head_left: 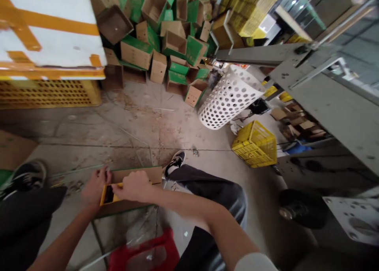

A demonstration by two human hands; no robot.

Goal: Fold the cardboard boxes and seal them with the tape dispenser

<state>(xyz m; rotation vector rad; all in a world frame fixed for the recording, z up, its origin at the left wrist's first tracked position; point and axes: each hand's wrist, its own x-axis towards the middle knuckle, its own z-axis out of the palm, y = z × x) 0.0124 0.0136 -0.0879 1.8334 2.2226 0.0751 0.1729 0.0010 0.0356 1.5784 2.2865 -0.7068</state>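
From the middle of the view, at 8 o'clock: two bare hands at one long open carton point(127, 208), green outside and brown inside, low over the floor between two dark shoes. Inside the carton, toward its 9 o'clock end: one yellow piece point(117, 197) with one dark hollow.

Left hand point(95, 187) at the carton's 9 o'clock end, fingers partly bent near the rim; cannot tell whether gripping. Right hand point(135, 185) over the yellow piece, fingers mostly curled, thumb toward 9 o'clock and against the yellow; undersides hidden, so cannot tell how firm the hold.

Of the two shoes, one point(29, 177) at 9 o'clock, one point(177, 159) at 7, close to the middle. Farther out at 7: one red plastic object point(172, 245).

At 10 o'clock, one white box point(59, 42) with orange tape, atop one yellow crate point(47, 95). Between 11 and 12, a heap of green-and-brown boxes point(136, 55), well over a dozen, too jumbled for an exact count. At 2, one white perforated basket point(227, 99), tilted. At 3, one yellow openwork crate point(248, 149) and, beyond, one grey metal beam point(334, 109).
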